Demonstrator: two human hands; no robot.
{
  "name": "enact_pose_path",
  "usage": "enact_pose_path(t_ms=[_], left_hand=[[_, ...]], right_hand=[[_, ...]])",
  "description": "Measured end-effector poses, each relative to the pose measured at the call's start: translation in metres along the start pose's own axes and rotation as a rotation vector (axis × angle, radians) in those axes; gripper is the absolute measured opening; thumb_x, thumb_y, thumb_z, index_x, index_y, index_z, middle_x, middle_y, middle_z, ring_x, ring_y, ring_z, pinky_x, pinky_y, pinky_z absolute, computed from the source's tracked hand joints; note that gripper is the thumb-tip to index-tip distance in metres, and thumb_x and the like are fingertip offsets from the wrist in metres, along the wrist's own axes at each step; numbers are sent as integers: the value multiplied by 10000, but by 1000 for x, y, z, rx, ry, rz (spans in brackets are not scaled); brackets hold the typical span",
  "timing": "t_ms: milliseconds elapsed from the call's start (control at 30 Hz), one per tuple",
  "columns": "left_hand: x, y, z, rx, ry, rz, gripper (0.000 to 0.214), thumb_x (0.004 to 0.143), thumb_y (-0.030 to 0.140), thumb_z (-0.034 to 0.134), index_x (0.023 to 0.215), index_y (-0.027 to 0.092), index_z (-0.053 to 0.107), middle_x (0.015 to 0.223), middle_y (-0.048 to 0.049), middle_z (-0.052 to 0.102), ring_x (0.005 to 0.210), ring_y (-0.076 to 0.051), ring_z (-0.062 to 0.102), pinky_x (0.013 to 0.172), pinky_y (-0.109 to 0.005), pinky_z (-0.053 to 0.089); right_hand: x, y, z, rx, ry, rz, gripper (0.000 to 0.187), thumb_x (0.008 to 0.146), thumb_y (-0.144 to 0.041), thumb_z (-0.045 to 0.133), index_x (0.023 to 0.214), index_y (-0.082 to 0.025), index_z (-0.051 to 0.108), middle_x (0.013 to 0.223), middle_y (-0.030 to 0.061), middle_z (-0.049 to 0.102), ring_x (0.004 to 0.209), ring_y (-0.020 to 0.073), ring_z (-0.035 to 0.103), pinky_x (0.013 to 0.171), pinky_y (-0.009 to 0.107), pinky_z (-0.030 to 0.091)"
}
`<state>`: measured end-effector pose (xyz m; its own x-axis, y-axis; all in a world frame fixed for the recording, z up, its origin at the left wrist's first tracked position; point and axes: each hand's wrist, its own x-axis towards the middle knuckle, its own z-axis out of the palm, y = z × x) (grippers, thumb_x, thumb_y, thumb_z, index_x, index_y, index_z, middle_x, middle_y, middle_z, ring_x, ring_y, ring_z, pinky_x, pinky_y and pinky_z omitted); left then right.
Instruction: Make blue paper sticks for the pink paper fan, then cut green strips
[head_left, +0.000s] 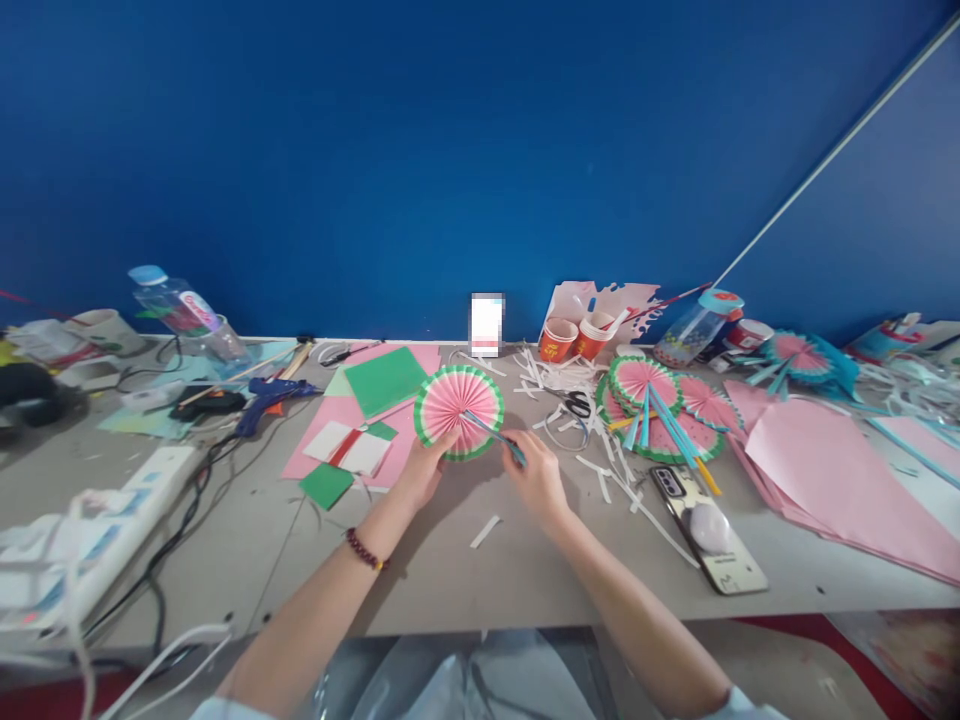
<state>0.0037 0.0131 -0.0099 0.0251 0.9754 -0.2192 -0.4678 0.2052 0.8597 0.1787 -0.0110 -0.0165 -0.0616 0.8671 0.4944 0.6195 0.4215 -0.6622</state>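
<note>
A round pleated paper fan (459, 385), pink with a white band and green rim like a watermelon slice, is held up over the table by my left hand (429, 468). That hand pinches its lower left edge. My right hand (538, 475) is closed round a slim blue-grey pen-like tool (491, 430), whose tip meets the fan near its centre. Whether the tool is a pen or tweezers I cannot tell. Below the hands lies a short white paper strip (486, 531). Pink and green paper sheets (386, 380) lie to the left.
Finished-looking paper fans (646, 385), scissors (577, 404), white paper scraps (555, 375) and a phone (709, 530) lie to the right. Two paper cups (559, 340) stand behind. At left are a blue glue gun (274, 395), cables and a white power strip (146, 510).
</note>
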Motion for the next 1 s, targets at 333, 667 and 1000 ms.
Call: enact_pose_path(t_ms=[333, 667, 1000], left_hand=[[-2, 3, 3, 10, 85, -18, 548, 551, 303, 813, 1046, 191, 605, 1066, -76, 684, 991, -245, 633, 770, -298, 521], [-5, -3, 1, 225, -63, 19, 460, 626, 354, 762, 1027, 167, 635, 1060, -100, 681, 1019, -274, 615, 889, -393, 471], [-9, -12, -3, 248, -235, -2, 480, 685, 326, 733, 1117, 166, 599, 1139, -103, 645, 1064, -255, 589, 947, -408, 439]], right_hand=[[0, -9, 0, -77, -31, -45, 237, 838, -190, 485, 1050, -200, 590, 995, 86, 626, 949, 215, 567, 850, 334, 447], [2, -7, -5, -245, 68, -80, 247, 883, -204, 456, 1097, -217, 579, 1054, 84, 600, 990, 231, 519, 896, 391, 384], [3, -5, -9, -216, 56, -82, 128, 881, -227, 499, 935, -211, 614, 910, 58, 611, 889, 209, 520, 838, 345, 400]])
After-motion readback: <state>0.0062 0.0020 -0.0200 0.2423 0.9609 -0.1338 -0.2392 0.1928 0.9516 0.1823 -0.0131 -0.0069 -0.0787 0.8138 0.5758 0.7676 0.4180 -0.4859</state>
